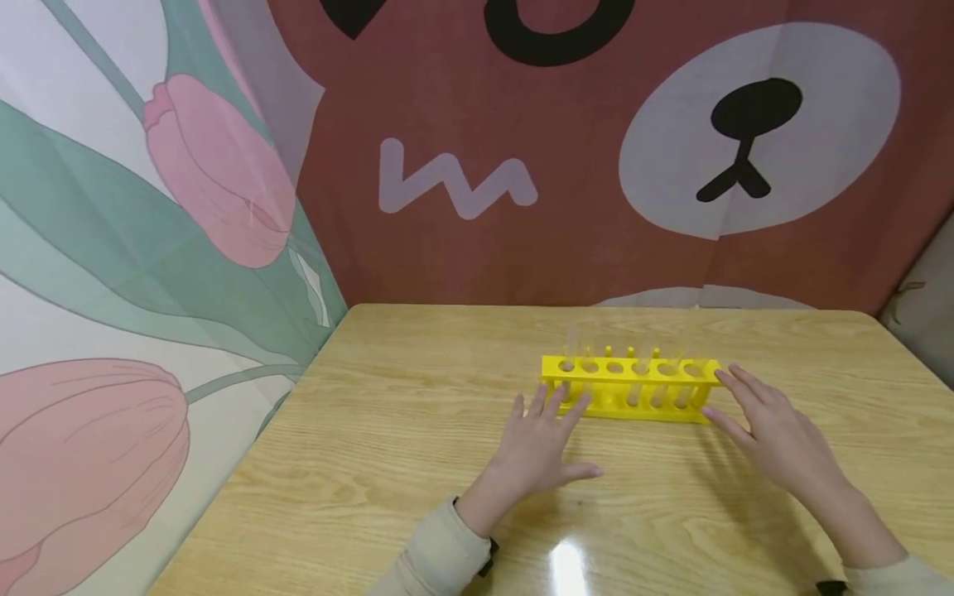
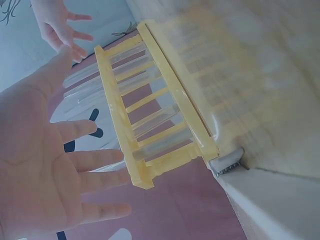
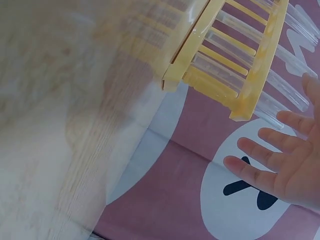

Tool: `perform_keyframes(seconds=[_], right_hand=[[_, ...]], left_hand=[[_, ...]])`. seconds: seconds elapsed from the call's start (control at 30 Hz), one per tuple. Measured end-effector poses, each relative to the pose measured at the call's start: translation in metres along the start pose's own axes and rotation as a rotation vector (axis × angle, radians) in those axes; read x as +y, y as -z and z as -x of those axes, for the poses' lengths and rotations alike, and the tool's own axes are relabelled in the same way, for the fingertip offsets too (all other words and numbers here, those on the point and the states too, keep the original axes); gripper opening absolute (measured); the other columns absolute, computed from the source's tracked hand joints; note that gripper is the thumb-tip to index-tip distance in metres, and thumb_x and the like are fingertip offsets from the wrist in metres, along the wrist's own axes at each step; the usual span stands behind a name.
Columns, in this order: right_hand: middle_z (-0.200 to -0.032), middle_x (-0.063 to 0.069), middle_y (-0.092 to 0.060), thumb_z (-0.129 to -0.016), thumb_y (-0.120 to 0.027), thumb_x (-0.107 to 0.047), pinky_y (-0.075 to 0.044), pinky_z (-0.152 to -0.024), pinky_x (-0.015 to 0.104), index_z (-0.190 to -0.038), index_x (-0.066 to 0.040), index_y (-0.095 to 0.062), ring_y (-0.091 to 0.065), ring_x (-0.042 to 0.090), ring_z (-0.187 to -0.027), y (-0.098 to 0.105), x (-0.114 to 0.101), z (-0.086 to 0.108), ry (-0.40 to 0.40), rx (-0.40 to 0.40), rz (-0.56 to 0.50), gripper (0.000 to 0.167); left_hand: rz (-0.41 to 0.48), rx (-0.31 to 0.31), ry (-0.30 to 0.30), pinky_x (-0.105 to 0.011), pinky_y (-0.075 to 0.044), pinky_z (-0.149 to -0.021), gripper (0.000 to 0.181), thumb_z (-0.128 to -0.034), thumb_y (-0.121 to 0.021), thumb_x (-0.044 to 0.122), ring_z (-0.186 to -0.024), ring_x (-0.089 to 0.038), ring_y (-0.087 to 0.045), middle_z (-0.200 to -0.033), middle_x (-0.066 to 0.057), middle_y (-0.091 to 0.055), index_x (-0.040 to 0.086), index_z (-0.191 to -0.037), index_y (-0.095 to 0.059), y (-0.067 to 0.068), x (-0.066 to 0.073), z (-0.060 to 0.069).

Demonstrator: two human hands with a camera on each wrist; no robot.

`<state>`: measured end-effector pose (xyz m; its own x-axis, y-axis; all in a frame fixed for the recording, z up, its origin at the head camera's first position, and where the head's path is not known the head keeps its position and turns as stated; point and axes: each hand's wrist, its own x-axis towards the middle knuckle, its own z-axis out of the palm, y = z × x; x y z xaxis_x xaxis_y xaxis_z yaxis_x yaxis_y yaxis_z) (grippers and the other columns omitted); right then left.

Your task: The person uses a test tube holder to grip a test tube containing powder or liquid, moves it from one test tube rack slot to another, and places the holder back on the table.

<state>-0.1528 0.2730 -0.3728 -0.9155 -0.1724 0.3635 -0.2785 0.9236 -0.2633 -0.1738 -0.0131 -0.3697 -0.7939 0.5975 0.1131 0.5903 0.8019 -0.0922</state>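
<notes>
A yellow test tube rack (image 1: 626,416) stands upright on the table, with several clear test tubes (image 3: 287,92) in its holes. My left hand (image 1: 532,451) is spread in front of the rack's left end. Its fingers are straight and apart, and it holds nothing; in the head view the fingertips overlap the rack, so I cannot tell whether they touch it. At the rack's right end is my right hand (image 1: 782,439), fingers extended and thumb apart. Its fingertips are close to the end of the rack, and contact is unclear. The right wrist view shows its fingers loosely straight beside the tubes.
The rack and hands are over a light wood-grain table (image 1: 387,430). Behind it hangs a brown cloth (image 1: 462,265) with a bear face. A tulip-patterned cloth (image 1: 224,182) hangs at the left. A small grey toothed object (image 2: 227,161) shows near the rack in the left wrist view.
</notes>
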Motion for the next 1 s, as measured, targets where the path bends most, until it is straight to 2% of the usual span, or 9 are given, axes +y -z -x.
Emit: perform_keyframes(seconds=[0.17,0.37,0.53,1.0], right_hand=[[-0.127,0.031,-0.036,-0.09,-0.053,-0.034,-0.036,-0.067,0.062,-0.127,0.007,-0.04,-0.038,0.052,-0.102,-0.002,0.003,0.001,0.003,0.013,-0.007,0.056],[-0.126,0.031,-0.037,-0.09,-0.053,-0.034,-0.036,-0.068,0.062,-0.123,0.007,-0.043,-0.039,0.051,-0.103,-0.005,0.005,-0.003,0.013,0.024,-0.015,0.054],[-0.125,0.032,-0.038,-0.089,-0.055,-0.034,-0.036,-0.071,0.062,-0.12,0.008,-0.045,-0.039,0.051,-0.104,-0.006,0.005,-0.006,0.017,0.018,-0.024,0.053],[-0.124,0.032,-0.038,-0.088,-0.057,-0.031,-0.036,-0.073,0.061,-0.12,0.009,-0.046,-0.039,0.051,-0.103,-0.01,0.006,-0.016,0.031,0.006,-0.005,0.052]], left_hand=[[0.0,-0.007,-0.02,-0.05,-0.03,-0.095,0.082,-0.0784,-0.045,0.065,-0.126,-0.031,-0.03,-0.142,-0.009,-0.028,0.024,-0.143,-0.018,-0.002,0.0,0.001],[0.006,-0.026,-0.002,-0.047,-0.031,-0.095,0.077,-0.0821,-0.047,0.059,-0.125,-0.028,-0.032,-0.143,-0.006,-0.026,0.025,-0.143,-0.016,-0.003,0.0,0.002],[0.013,-0.033,-0.007,-0.047,-0.032,-0.094,0.073,-0.0829,-0.049,0.057,-0.124,-0.028,-0.035,-0.142,-0.006,-0.027,0.021,-0.141,-0.025,-0.003,0.0,0.004],[0.006,-0.053,0.0,-0.045,-0.03,-0.096,0.067,-0.0843,-0.047,0.055,-0.127,-0.026,-0.03,-0.139,-0.008,-0.034,0.018,-0.139,-0.033,-0.003,-0.003,0.004]])
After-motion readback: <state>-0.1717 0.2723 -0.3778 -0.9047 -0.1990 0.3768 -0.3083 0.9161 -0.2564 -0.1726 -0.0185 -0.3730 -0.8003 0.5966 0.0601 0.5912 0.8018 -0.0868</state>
